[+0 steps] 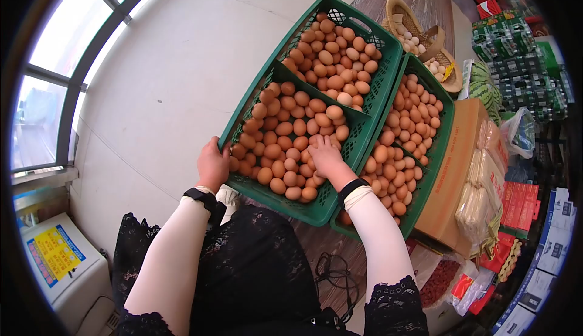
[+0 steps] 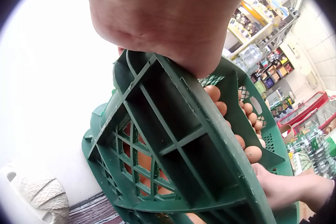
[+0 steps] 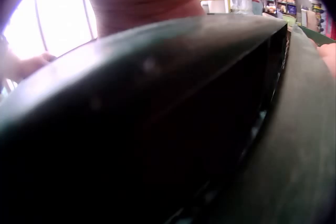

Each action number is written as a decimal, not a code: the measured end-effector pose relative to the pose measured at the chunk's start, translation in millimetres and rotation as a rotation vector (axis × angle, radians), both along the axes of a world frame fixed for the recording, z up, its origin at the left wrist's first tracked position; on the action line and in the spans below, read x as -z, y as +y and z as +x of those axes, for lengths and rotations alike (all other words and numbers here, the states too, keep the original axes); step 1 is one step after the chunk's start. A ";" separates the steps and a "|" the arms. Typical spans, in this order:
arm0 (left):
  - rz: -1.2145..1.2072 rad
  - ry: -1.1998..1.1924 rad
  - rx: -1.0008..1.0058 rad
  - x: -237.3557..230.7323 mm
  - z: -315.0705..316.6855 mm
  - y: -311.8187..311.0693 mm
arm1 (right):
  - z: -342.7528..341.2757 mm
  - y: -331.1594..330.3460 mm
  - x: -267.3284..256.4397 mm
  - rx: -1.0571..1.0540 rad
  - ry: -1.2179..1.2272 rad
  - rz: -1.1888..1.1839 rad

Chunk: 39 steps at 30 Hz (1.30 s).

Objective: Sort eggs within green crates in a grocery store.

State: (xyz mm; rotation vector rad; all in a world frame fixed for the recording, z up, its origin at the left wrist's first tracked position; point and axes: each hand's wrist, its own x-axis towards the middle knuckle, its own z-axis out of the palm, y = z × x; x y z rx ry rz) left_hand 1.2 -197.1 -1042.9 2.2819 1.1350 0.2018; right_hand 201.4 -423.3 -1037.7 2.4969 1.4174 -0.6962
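A large green plastic crate, split by a divider, holds many brown eggs in both compartments. My left hand grips its near-left corner, the thumb over the rim; in the left wrist view this hand covers part of the rim above the ribbed outer wall. My right hand reaches over the near-right side, fingers down among the eggs of the near compartment. Its fingertips are partly hidden, and I cannot tell whether they pinch an egg. The crate's dark rim fills most of the right wrist view, below the wrist.
A second green crate of eggs stands close on the right. Beyond it are wicker baskets with paler eggs, a cardboard box and a watermelon. A black cable lies on the floor near me; a white appliance stands left.
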 end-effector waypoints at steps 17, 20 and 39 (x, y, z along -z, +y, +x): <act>0.011 0.028 0.022 3.0 -3.1 -0.6 | -4.9 1.9 11.5 0.021 0.151 -0.156; 0.021 0.005 0.024 3.5 -2.1 0.2 | -5.6 4.5 11.8 0.100 0.170 -0.199; 0.003 0.015 0.027 4.8 -2.7 -0.1 | 109.5 -158.3 -96.3 0.923 -0.085 0.789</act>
